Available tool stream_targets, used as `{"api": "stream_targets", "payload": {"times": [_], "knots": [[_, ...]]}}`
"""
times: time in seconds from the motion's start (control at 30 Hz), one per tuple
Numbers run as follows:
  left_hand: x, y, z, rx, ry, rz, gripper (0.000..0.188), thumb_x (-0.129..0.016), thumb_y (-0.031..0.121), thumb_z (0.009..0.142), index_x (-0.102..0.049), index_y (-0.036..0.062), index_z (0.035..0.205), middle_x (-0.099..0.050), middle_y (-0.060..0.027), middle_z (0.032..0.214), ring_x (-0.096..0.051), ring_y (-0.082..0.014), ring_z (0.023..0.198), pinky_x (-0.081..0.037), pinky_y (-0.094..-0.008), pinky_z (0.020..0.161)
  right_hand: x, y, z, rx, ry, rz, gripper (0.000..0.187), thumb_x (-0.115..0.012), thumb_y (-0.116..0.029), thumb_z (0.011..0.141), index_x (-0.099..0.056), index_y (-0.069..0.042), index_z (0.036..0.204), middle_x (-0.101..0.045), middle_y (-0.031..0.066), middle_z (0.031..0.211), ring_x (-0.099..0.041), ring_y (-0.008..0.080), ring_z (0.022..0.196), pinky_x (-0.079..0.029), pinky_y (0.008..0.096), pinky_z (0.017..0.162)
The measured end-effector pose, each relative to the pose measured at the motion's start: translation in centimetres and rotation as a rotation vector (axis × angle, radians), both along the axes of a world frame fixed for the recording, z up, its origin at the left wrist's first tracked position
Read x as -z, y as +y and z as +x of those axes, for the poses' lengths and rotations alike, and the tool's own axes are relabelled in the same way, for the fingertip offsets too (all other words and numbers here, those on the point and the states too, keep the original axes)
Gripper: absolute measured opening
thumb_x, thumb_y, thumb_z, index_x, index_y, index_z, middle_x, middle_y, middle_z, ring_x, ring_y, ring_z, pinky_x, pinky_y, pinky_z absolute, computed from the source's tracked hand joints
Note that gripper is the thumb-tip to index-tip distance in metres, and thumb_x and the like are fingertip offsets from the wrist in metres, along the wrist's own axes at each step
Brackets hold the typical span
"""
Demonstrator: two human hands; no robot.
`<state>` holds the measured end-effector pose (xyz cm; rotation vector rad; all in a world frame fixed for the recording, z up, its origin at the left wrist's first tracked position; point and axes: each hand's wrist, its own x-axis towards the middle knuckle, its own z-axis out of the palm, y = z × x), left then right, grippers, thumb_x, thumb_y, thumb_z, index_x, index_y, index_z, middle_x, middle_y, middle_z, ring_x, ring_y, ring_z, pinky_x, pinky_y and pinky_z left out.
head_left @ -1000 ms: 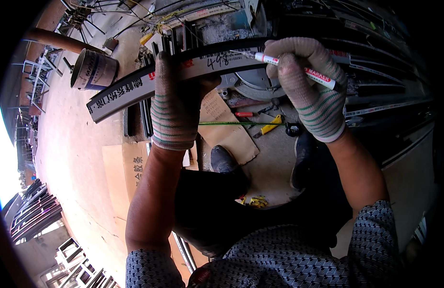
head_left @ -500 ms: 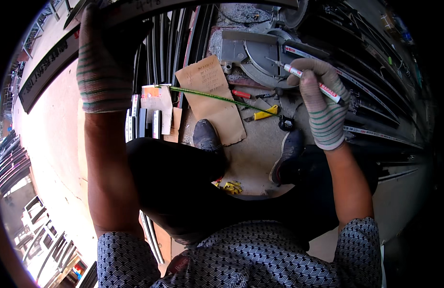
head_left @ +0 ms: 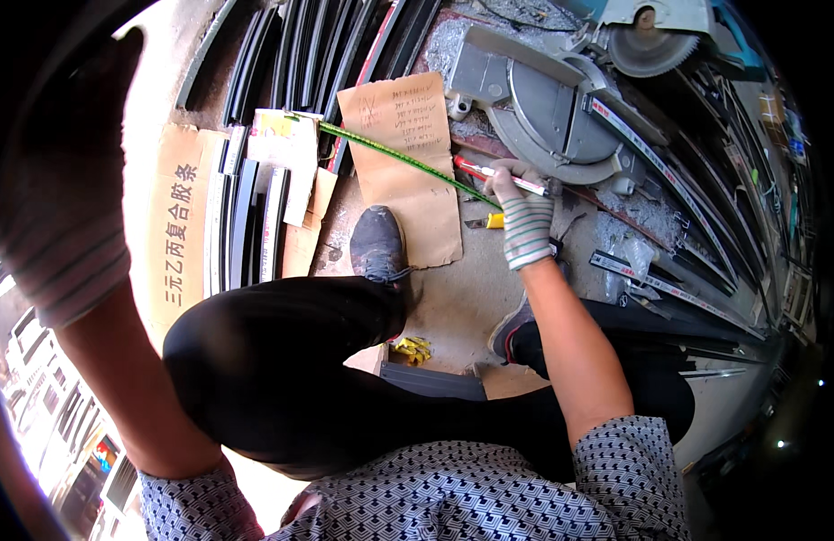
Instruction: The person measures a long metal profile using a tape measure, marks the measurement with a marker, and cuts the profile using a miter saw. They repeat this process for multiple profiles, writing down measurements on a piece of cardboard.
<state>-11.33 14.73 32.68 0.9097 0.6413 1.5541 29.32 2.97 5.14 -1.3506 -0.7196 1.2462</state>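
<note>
My right hand (head_left: 528,216), in a white striped glove, is closed round a white and red marker (head_left: 531,187). It hovers over the floor beside a yellow utility knife (head_left: 495,220) and the green blade of a tape measure (head_left: 399,155). The tape's case is mostly hidden behind my hand. That blade runs across a brown cardboard sheet (head_left: 399,198) with handwriting on it. At the far left, my left hand (head_left: 65,216), also gloved, is raised close to the camera. Deep shadow hides its fingers and whatever they may hold.
A mitre saw base (head_left: 561,122) with its round blade (head_left: 651,50) stands beyond my right hand, metal shavings around it. Dark long profiles (head_left: 300,63) lie at the far left, more (head_left: 696,216) at the right. My shoe (head_left: 378,243) rests beside the cardboard sheet.
My right hand has moved left and down with the marker, toward the knife and tape. My left hand has swung left and nearer; the long dark profile it held is no longer visible.
</note>
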Motion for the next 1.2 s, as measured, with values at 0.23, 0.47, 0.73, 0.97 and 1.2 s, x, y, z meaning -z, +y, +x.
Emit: {"api": "stream_targets", "payload": {"times": [0.23, 0.47, 0.73, 0.97, 1.2], "knots": [[7.3, -0.9, -3.7, -0.214, -0.045, -0.12, 0.047, -0.053, 0.029, 0.105, -0.056, -0.0132, 0.125, -0.066, -0.0285, 0.12, -0.066, -0.0365, 0.114, -0.053, -0.0455, 0.109, 3.8, 3.9, -0.5, -0.059, -0.055, 0.021, 0.015, -0.07, -0.012, 0.096, -0.069, -0.001, 0.105, -0.07, 0.0049, 0.088, -0.063, 0.0092, 0.076, -0.055, 0.0242, 0.072], [18.0, -2.6, -3.7, -0.412, -0.046, -0.378, 0.046, -0.052, 0.025, 0.106, -0.053, -0.0188, 0.122, -0.065, -0.0323, 0.115, -0.068, -0.0386, 0.109, -0.056, -0.0455, 0.107, 5.9, 6.1, 0.3, -0.132, -0.041, -0.04, 0.018, -0.069, -0.012, 0.097, -0.068, 0.0, 0.111, -0.073, 0.0087, 0.096, -0.068, 0.0128, 0.088, -0.058, 0.0293, 0.084], [21.4, -4.8, -4.2, -0.6, 0.122, -0.54, 0.047, -0.05, 0.03, 0.107, -0.055, -0.0157, 0.116, -0.067, -0.0275, 0.107, -0.067, -0.0328, 0.102, -0.057, -0.0428, 0.105, 9.7, 8.0, -0.7, -0.1, 0.069, -0.007, 0.015, -0.068, -0.011, 0.098, -0.067, -0.002, 0.111, -0.073, 0.0086, 0.096, -0.068, 0.0141, 0.089, -0.057, 0.0301, 0.085], [21.9, -5.4, -4.8, -0.549, 0.232, -0.51, 0.043, -0.034, 0.023, 0.112, -0.046, -0.0169, 0.123, -0.062, -0.032, 0.115, -0.063, -0.0314, 0.106, -0.057, -0.0417, 0.105, 9.5, 8.7, -1.4, -0.09, -0.041, 0.04, 0.018, -0.069, -0.013, 0.097, -0.067, -0.002, 0.112, -0.072, 0.0047, 0.094, -0.065, 0.0084, 0.081, -0.055, 0.0244, 0.073], [23.2, -6.0, -5.7, -0.514, 0.483, -0.514, 0.038, -0.033, 0.018, 0.112, -0.043, -0.016, 0.124, -0.061, -0.0327, 0.119, -0.065, -0.0315, 0.109, -0.058, -0.0419, 0.104, 9.6, 8.7, -1.3, -0.112, -0.077, 0.049, 0.017, -0.068, -0.013, 0.098, -0.066, -0.002, 0.111, -0.07, 0.0033, 0.092, -0.063, 0.0075, 0.078, -0.054, 0.0242, 0.07]]}}
